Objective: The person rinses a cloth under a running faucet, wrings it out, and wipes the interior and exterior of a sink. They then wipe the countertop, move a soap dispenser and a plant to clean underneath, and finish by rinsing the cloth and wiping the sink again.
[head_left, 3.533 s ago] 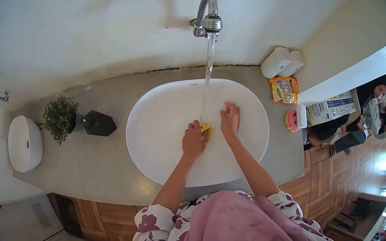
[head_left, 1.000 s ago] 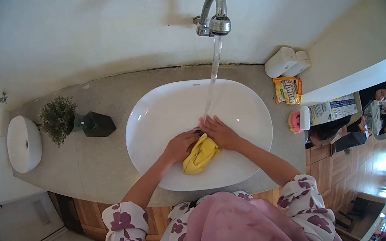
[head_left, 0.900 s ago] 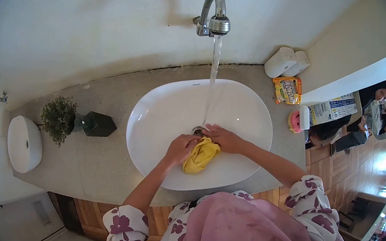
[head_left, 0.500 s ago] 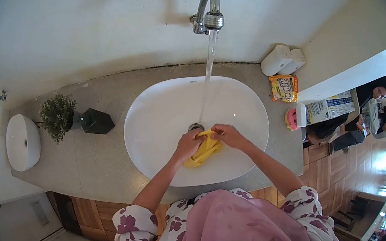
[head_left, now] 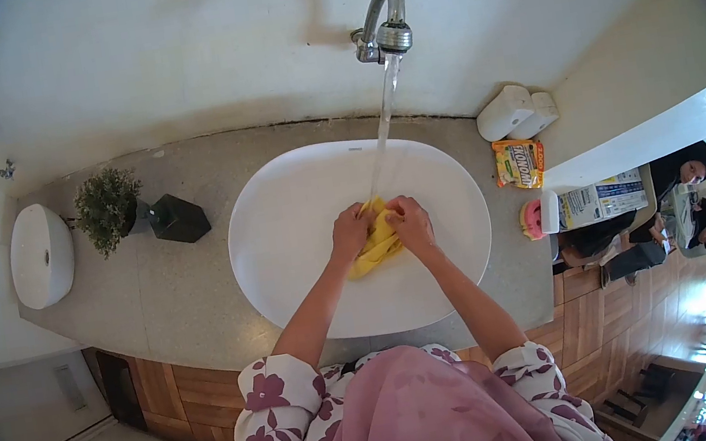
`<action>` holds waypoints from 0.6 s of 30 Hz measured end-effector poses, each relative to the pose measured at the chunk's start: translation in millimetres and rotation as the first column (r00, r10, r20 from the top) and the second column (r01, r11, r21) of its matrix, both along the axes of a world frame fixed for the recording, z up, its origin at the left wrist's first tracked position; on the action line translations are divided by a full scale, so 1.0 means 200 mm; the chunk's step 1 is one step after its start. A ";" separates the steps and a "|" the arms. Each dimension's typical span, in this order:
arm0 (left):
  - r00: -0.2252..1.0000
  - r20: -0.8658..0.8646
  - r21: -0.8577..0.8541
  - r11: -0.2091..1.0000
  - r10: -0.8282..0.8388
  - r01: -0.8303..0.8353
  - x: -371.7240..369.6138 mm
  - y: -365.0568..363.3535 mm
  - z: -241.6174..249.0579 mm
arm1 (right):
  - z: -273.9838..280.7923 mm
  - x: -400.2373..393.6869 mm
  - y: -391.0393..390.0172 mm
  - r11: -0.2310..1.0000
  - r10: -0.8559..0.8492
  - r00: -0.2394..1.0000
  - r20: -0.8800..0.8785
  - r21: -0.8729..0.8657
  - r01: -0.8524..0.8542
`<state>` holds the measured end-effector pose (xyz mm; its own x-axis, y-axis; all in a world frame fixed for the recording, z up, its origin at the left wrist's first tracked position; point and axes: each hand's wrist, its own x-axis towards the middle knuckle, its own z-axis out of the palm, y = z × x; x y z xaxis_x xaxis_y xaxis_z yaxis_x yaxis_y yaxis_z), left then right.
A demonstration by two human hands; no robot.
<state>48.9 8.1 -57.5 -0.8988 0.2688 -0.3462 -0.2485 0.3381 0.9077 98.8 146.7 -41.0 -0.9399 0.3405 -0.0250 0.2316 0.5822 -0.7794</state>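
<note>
A yellow cloth [head_left: 376, 249] hangs bunched between my two hands, low over the white oval basin [head_left: 282, 231]. My left hand [head_left: 352, 231] grips its left side with bent fingers. On the right, my right hand [head_left: 410, 223] pinches the cloth's upper edge, close beside the left. Water [head_left: 384, 120] runs from the curved metal faucet [head_left: 392, 23] down to the top of the cloth. The drain is hidden behind hands and cloth.
Left on the counter [head_left: 184, 310] are a dark square pot [head_left: 178, 219], a potted plant [head_left: 108, 211] and a second basin [head_left: 42, 256]. At right sit white containers [head_left: 506, 113], a yellow packet [head_left: 519, 164] and a pink sponge [head_left: 532, 219]. People are beyond at right.
Both hands have moved up and a little forward with the cloth, closer to the faucet. The stream now meets the cloth, and the drain that showed before is covered.
</note>
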 end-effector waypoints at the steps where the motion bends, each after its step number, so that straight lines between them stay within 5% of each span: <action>1: 1.000 0.000 0.002 1.000 -0.001 0.001 0.00 0.00 0.01 | -0.01 0.00 0.02 1.000 -0.001 1.000 0.000 0.002 0.001; 3: 0.997 0.017 -0.151 0.985 -0.080 0.081 0.00 0.00 0.06 | -0.02 -0.03 0.08 0.984 0.058 0.996 -0.062 0.171 -0.046; 6: 0.994 -0.003 -0.115 0.988 -0.105 0.104 0.02 -0.01 0.13 | 0.12 -0.17 0.16 0.993 -0.121 0.971 -0.207 -0.017 0.120; 10: 0.990 -0.053 -0.151 0.981 -0.130 0.120 0.05 -0.03 0.11 | 0.46 -0.46 0.26 0.979 -0.083 0.880 -0.467 0.128 0.160; 12: 0.990 -0.061 -0.126 0.985 -0.129 0.121 0.06 -0.04 0.10 | 0.62 -0.60 0.24 0.994 -0.100 0.858 -0.503 -0.017 0.106; 18: 0.992 -0.044 -0.120 0.987 -0.117 0.111 0.08 -0.05 0.07 | 0.60 -0.96 0.27 0.997 0.065 0.837 -0.543 -0.003 -0.080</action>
